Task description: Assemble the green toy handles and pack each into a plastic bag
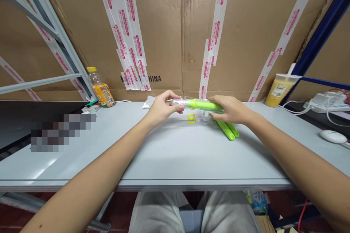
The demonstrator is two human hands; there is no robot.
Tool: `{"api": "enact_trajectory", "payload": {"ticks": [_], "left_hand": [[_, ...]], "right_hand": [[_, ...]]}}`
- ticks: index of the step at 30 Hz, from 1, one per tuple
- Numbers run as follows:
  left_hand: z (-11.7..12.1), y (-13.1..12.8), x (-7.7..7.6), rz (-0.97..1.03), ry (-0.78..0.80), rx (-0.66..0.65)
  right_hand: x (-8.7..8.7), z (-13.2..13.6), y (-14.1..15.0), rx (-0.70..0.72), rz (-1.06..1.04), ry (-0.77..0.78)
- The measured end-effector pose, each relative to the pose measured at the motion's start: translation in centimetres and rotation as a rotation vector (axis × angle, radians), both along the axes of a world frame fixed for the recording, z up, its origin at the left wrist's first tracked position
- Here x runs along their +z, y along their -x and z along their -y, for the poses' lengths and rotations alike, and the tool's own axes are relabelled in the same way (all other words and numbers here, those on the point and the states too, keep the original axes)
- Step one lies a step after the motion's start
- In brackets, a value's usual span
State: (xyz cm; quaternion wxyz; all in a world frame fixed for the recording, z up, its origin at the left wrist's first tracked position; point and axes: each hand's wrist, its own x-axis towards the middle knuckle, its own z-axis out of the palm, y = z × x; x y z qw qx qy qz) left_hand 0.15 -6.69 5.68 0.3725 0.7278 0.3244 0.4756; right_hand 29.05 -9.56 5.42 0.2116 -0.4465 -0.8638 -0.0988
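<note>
One green tube (pixel 202 105), clear at one end, spans the gap between two hands: the left hand (pixel 161 108) has its fingers closed round the clear end, the right hand (pixel 232 109) grips the green end. Two green sticks (pixel 225 130) lie on the table (pixel 169 156) below the right fingers; two yellow rings (pixel 191 120) and some small clear containers (pixel 205 118), hard to count, sit between and below both sets of fingers.

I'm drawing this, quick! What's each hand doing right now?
Left hand: closed, holding the clear end of the green tube.
Right hand: closed around the green tube's other end.
</note>
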Motion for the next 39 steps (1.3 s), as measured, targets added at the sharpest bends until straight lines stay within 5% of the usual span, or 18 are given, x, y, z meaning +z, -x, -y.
{"api": "enact_trajectory", "payload": {"ticks": [9,23,28,39], "left_hand": [[-0.5,0.1,-0.2,-0.269,-0.355,0.229],[-0.7,0.3,-1.2,-0.289,-0.700,0.230],[-0.6,-0.3,-1.7,-0.312,-0.709,0.141],[0.3,-1.1,-1.5,-0.276,-0.652,0.247]], "right_hand": [[-0.1,0.1,0.2,-0.023,0.023,-0.032],[0.4,0.2,0.2,-0.064,0.033,-0.065],[0.2,0.4,0.8,-0.048,0.064,-0.061],[0.4,1.1,1.9,-0.111,0.047,-0.120]]}}
